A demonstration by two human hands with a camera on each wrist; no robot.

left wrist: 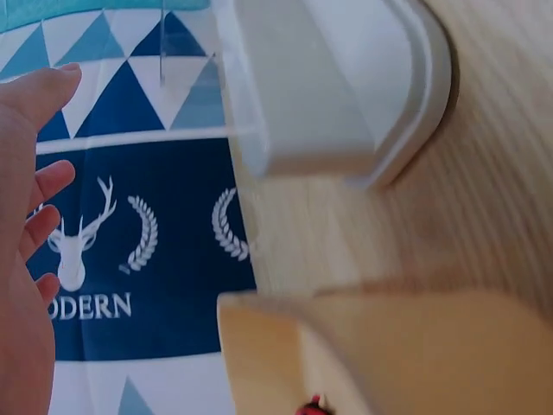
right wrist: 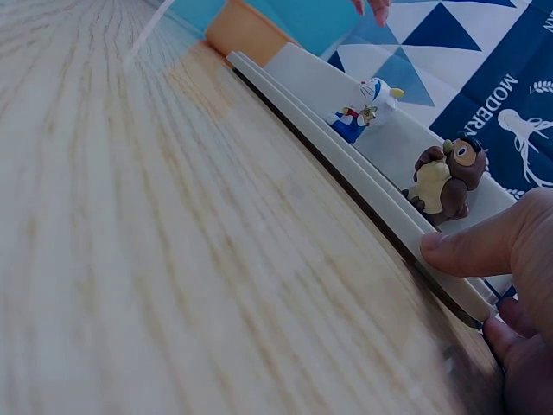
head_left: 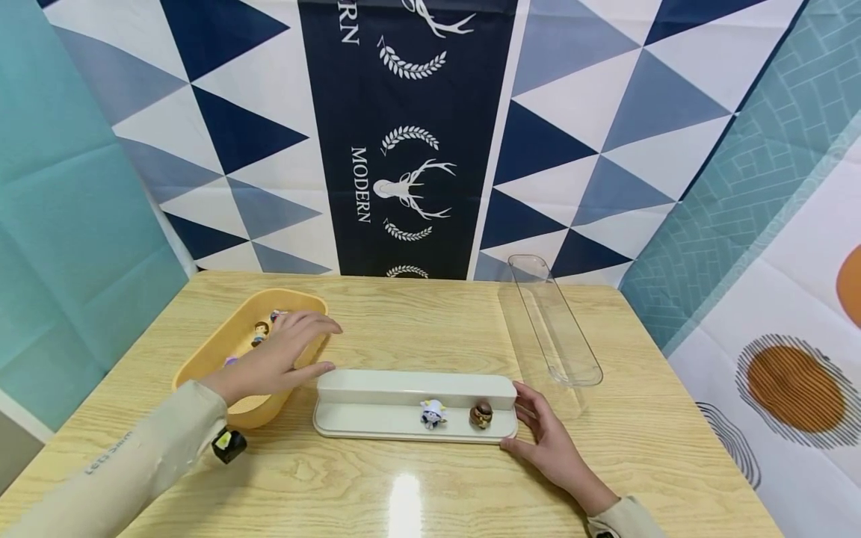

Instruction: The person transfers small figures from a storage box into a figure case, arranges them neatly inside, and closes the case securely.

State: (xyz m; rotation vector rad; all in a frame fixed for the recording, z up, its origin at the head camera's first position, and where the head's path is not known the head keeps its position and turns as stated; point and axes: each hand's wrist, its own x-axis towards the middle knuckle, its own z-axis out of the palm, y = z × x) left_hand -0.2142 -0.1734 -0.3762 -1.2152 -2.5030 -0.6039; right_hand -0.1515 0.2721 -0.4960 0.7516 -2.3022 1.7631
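A white two-step display stand (head_left: 417, 426) lies lengthwise on the table. On its lower step stand a white-and-blue figurine (head_left: 433, 414) and, to the right, a brown figurine (head_left: 480, 415), shown in the right wrist view as a brown animal (right wrist: 448, 181) with a cream belly. My right hand (head_left: 548, 444) holds the stand's right end, thumb on the front edge and fingers round the end. Over the right side of a yellow bin (head_left: 202, 355) is my left hand (head_left: 279, 355), fingers loosely extended and holding nothing. Several small figurines lie in the bin, partly hidden by that arm.
A clear plastic cover (head_left: 558, 321) lies at the back right of the wooden table (head_left: 417, 329), behind the stand. Patterned cloth (head_left: 403, 149) hangs along the table's back edge, with more cloth at both sides.
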